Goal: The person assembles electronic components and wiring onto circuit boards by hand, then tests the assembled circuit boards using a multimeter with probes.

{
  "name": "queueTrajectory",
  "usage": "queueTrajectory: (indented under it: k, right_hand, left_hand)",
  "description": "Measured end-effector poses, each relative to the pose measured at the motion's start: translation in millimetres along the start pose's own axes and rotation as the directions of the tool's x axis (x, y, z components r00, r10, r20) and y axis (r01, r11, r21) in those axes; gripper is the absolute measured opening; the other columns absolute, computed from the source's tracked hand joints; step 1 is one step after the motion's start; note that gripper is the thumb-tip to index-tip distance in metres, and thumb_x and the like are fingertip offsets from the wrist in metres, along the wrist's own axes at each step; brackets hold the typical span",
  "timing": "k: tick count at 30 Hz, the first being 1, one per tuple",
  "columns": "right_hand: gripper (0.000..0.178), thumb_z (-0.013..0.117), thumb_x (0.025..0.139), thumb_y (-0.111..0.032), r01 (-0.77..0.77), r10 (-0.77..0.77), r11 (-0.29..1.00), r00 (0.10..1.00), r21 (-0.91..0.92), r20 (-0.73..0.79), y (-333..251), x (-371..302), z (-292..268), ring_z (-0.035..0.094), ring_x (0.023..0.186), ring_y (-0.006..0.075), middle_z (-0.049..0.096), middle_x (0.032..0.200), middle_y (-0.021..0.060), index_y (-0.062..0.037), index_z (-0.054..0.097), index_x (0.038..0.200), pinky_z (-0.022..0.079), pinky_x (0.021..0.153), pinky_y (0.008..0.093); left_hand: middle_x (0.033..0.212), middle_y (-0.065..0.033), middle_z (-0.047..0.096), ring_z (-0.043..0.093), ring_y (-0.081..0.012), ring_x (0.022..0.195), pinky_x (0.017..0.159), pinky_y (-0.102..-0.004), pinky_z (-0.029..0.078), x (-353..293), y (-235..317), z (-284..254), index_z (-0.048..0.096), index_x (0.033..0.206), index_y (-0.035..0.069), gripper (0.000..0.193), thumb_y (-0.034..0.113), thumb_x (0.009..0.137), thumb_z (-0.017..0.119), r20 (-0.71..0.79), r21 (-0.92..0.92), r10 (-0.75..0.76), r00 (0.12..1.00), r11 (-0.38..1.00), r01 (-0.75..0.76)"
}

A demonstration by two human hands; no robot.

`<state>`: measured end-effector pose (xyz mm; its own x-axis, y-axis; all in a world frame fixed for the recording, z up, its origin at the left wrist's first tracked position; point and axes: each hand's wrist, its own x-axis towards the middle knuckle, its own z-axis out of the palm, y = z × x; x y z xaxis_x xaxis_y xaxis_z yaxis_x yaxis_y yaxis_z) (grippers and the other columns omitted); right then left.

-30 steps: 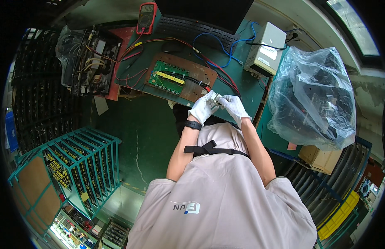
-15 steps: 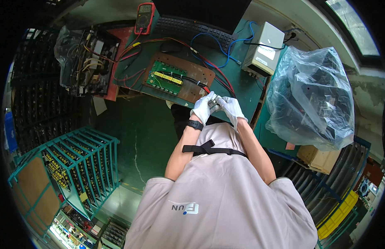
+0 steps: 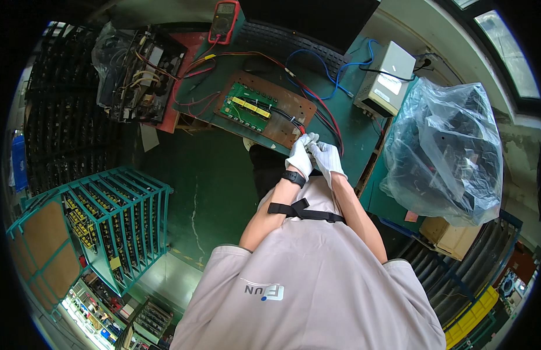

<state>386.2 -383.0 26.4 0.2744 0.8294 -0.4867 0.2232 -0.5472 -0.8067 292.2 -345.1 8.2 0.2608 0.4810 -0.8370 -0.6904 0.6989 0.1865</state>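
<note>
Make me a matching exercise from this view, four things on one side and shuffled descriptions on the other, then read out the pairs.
Things:
1. digital multimeter
2. circuit board
3. wristwatch
4. left hand

Descriptions:
A. black, strapped on
B. green, on the brown board
C. in a white glove
D. red-edged, beside the keyboard

Pairs: 1-D, 2-B, 3-A, 4-C

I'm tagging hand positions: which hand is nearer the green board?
Left. The left hand is off the green board's lower right in the picture; the right hand is farther right.
</note>
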Motion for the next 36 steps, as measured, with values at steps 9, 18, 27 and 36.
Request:
queueTrajectory:
  k: [9,18,27,36]
  right_hand:
    - [0.042,0.061,0.093,-0.034,-0.076,0.077,0.992,0.997,-0.097,0.003,-14.6,4.8,-1.1,0.069,0.07,0.029,0.068,0.077,0.0259,0.0071,0.071,0.091,0.051,0.066,0.0415]
    - [0.048,0.061,0.094,-0.045,0.109,-0.056,0.933,0.985,-0.342,0.16,13.5,16.9,-26.2,0.072,0.092,0.0333,0.075,0.098,0.0194,0.0011,0.071,0.103,0.053,0.079,0.0412]
    - [0.037,0.063,0.1,-0.029,0.046,-0.078,0.984,0.979,-0.171,-0.189,-0.9,-13.4,-42.5,0.069,0.103,0.0228,0.074,0.111,0.0161,0.0018,0.067,0.12,0.051,0.093,0.0335]
    - [0.027,0.057,0.105,-0.02,0.074,-0.007,0.988,0.897,0.133,-0.441,-12.7,-32.6,12.5,0.067,0.094,0.0169,0.071,0.105,0.0084,0.0025,0.066,0.116,0.053,0.087,0.0307]
  left_hand:
    - [0.109,-0.0088,0.07,0.065,-0.0239,0.104,0.096,-0.0376,0.05,14.0,-8.1,-3.9,0.062,0.109,0.009,0.023,0.029,0.101,0.054,0.066,0.077,0.123,0.99,0.989,-0.128]
    - [0.151,-0.0119,0.049,0.043,-0.0297,0.139,0.118,-0.0519,0.023,-19.1,26.5,-13.1,0.049,0.145,0.011,0.101,0.089,0.082,0.045,-0.104,0.373,-0.193,0.976,0.902,0.218]
    - [0.164,-0.0163,0.026,0.042,-0.0401,0.139,0.105,-0.0641,0.042,-103.9,247.9,-92.7,0.017,0.162,0.018,0.116,0.091,0.077,0.045,0.261,0.378,0.082,0.962,0.908,-0.18]
    - [0.137,-0.0236,0.059,0.056,-0.0397,0.126,0.106,-0.0459,0.046,-152.4,644.4,-149.7,0.059,0.133,-0.002,0.092,0.076,0.083,0.059,0.271,0.844,0.722,0.637,-0.497,0.203]
